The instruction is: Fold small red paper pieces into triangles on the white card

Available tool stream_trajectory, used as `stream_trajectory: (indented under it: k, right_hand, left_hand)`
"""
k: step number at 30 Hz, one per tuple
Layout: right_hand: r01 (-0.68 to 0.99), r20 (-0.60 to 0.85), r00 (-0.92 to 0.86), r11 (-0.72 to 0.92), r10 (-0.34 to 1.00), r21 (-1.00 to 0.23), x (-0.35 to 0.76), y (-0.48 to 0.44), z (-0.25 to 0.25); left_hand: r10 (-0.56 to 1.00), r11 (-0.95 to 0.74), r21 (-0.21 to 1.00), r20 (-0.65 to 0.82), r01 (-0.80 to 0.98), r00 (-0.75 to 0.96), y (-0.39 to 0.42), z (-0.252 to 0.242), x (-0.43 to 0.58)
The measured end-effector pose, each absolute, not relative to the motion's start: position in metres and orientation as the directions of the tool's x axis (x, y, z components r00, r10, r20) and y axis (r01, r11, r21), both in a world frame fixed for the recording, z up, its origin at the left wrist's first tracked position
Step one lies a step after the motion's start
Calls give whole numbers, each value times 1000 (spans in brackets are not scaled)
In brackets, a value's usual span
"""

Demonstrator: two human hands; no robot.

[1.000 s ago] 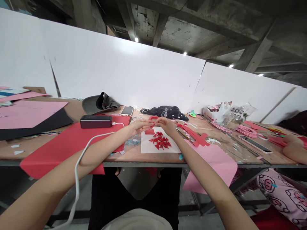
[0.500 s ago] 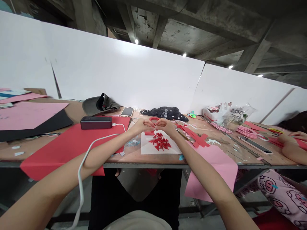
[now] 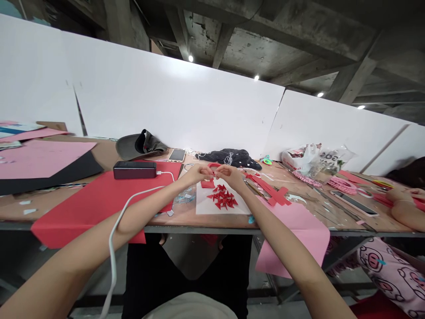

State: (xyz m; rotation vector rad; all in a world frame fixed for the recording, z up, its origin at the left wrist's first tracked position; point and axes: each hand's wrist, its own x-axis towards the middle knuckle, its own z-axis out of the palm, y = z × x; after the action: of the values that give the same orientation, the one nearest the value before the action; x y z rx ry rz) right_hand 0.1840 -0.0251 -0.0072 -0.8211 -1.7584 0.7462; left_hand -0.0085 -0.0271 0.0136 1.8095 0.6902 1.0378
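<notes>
My left hand and my right hand meet above the white sheet, fingertips pinched together. Between them is a small red paper piece, mostly hidden by the fingers. Several folded red paper triangles lie in a pile on the sheet just below. Close to the left fingers rests a flat red paper piece. Directly behind the hands stands a red ring-shaped object, partly covered.
On the left, a power bank with a white cable sits on red paper; the cable crosses my left forearm. Red strips and pink paper lie right. Behind are a cap, phone and dark cloth. Another person's hands are far right.
The fingers have shifted slightly around the small red paper piece, and the fingertips are a little more apart. The whole view has moved a touch; the pile looks the same.
</notes>
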Motion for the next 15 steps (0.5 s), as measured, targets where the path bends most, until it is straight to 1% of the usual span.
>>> stream_trajectory:
  k: [1, 3, 6, 8, 12, 15]
  right_hand:
    - [168, 529, -240, 571, 814, -803, 185, -24, -7]
    - [146, 513, -240, 554, 824, -820, 186, -23, -7]
    - [128, 471, -278, 518, 837, -846, 186, -25, -5]
    - [116, 449, -276, 493, 850, -862, 185, -27, -4]
    - [104, 433, -250, 469, 866, -877, 185, -28, -4]
    - [99, 435, -244, 469, 867, -878, 185, -27, -5]
  left_hand:
    - [798, -408, 913, 343, 26, 495, -18, 13, -5]
    - [812, -337, 940, 322, -60, 486, -7, 10, -3]
    - [839, -152, 965, 241, -215, 488, -7, 8, -7]
    - [845, -70, 963, 197, -261, 498, -10, 9, -9]
    - [823, -26, 954, 189, -297, 535, -14, 11, -7]
    - [823, -17, 957, 178, -291, 539, -13, 11, -6]
